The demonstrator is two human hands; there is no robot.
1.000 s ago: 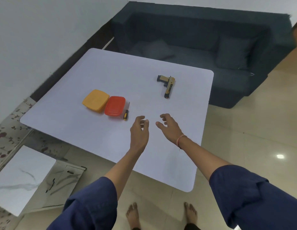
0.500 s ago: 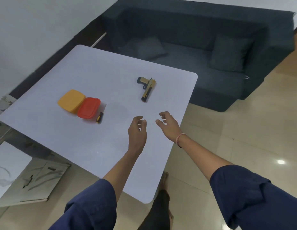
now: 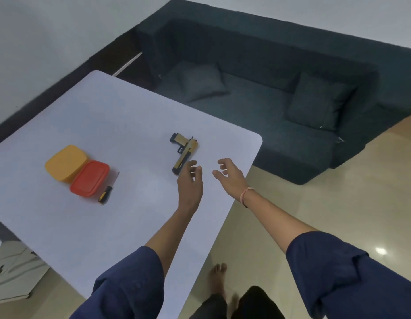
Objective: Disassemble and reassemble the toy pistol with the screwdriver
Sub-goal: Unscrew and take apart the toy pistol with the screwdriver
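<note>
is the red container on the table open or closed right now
Closed. The red container has its red lid seated flat across the top, with no interior showing. It sits beside the yellow container.

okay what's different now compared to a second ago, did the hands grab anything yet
Nothing grabbed. The person has stepped closer, and both open hands have advanced: the left hand now reaches the muzzle end of the toy pistol, the right hand beside it. The pistol, screwdriver and two boxes lie as before.
</note>
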